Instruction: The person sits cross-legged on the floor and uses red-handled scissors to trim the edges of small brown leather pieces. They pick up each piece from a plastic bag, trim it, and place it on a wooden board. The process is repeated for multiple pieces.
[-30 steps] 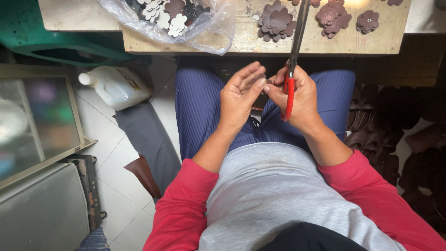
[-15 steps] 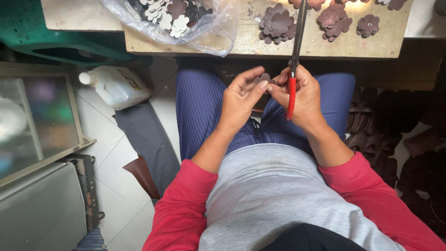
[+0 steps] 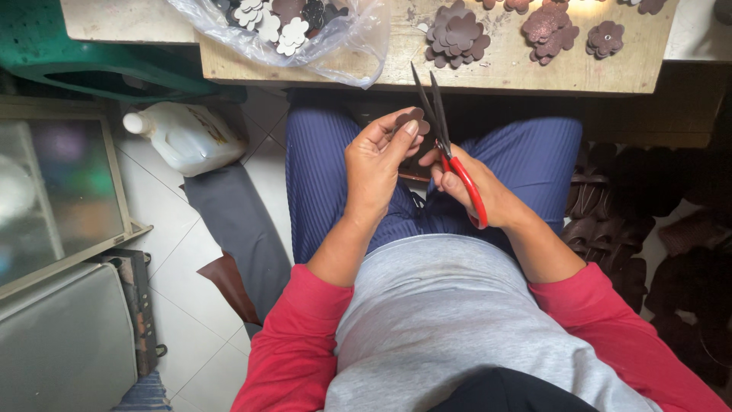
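Observation:
My left hand [image 3: 377, 164] pinches a small brown flower-shaped leather piece [image 3: 412, 122] between thumb and fingertips, above my lap. My right hand [image 3: 476, 194] grips red-handled scissors [image 3: 450, 152]; their dark blades are parted and point up toward the table, right beside the piece. Both hands hover over my blue striped trousers [image 3: 320, 168], just below the wooden table edge [image 3: 488, 80].
On the table lie piles of brown flower cut-outs [image 3: 456, 34] and a clear plastic bag [image 3: 293, 30] of mixed flower shapes. A white plastic jug [image 3: 187, 137] stands on the tiled floor at left, beside a grey cloth strip [image 3: 240, 229]. Dark leather pieces [image 3: 656, 229] heap at right.
The scissors tilted from nearly upright to leaning left, and their blades came apart. My left hand lifted the flower piece up to the blades.

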